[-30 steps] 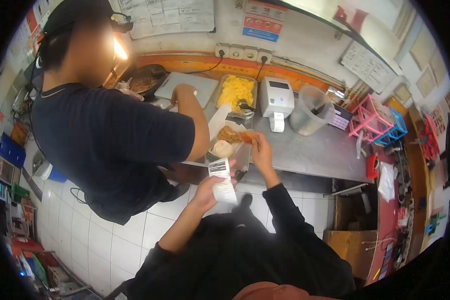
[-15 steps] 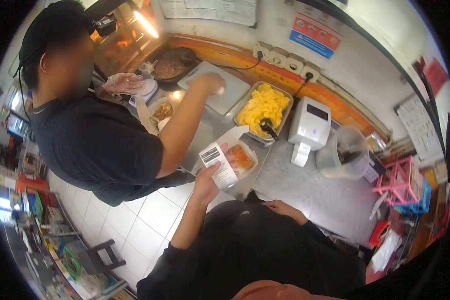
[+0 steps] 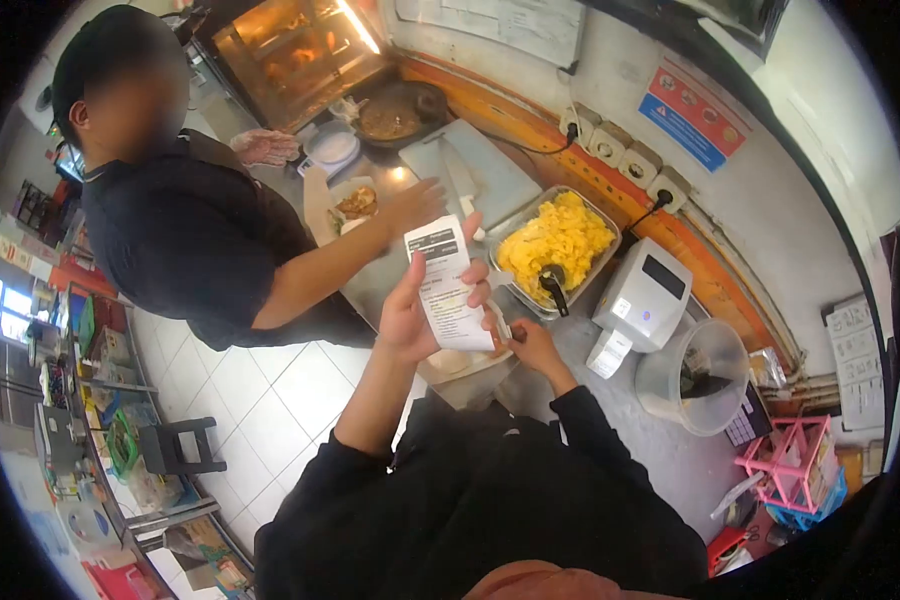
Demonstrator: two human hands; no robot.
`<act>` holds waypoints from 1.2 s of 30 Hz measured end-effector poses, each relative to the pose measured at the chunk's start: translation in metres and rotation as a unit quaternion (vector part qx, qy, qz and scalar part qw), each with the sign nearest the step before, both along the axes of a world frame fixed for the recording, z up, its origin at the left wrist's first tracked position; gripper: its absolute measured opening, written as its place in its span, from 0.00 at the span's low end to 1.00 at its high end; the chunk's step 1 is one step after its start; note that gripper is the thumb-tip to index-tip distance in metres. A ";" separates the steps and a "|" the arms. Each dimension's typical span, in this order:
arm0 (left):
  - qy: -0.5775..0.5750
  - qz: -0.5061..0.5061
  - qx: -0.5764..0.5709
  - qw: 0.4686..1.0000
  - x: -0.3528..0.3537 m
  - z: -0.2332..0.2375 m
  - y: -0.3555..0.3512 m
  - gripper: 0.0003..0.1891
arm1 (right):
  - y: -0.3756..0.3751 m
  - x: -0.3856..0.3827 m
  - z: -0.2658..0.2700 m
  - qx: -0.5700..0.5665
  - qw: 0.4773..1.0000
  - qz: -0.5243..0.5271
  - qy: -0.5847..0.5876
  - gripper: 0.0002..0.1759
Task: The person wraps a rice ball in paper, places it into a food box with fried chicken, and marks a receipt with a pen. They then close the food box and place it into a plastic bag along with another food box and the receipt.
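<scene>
Paper slip point(image 3: 445, 295) is held near a metal counter point(image 3: 635, 435) beside white-tiled floor point(image 3: 255, 385).

- The receipt point(image 3: 445, 290) was white with black bands.
- The scrambled egg point(image 3: 560, 238) was yellow.
- The serving spoon point(image 3: 557, 290) was black.
- The wall poster point(image 3: 695, 112) was red above blue.

Only catching a sliver of the box point(image 3: 482, 370), mostly hiding behind the receipt point(image 3: 444, 290) and left hand point(image 3: 408, 312). Squinting at the receipt's small print and getting nowhere, lol. Getting kind of a smear for the co-worker's hand point(image 3: 415, 206). Losing the top of the whiteboard point(image 3: 500, 25) past the upper edge, too.
</scene>
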State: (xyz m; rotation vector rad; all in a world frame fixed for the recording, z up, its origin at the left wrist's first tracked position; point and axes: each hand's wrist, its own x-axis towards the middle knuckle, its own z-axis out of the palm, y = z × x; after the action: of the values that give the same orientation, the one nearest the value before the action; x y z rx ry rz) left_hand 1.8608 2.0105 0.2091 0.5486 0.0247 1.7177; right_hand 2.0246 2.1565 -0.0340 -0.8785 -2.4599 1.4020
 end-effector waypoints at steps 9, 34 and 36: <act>0.006 -0.023 0.028 0.999 -0.020 0.041 0.005 0.37 | 0.003 -0.007 0.005 -0.230 0.964 -0.120 -0.058 0.14; -0.094 -0.006 -0.080 0.992 -0.083 -0.017 -0.050 0.35 | -0.032 -0.059 0.008 0.199 0.953 -0.097 -0.208 0.17; -0.084 0.010 -0.122 0.989 -0.088 -0.036 -0.065 0.35 | -0.039 -0.047 0.005 0.185 0.966 -0.129 -0.128 0.16</act>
State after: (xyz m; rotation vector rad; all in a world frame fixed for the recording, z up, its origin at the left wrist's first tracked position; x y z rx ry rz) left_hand 1.7732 1.9456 0.1728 0.2231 0.1192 1.7441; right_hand 1.9773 2.1174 -0.0293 -1.2917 -2.5447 0.7510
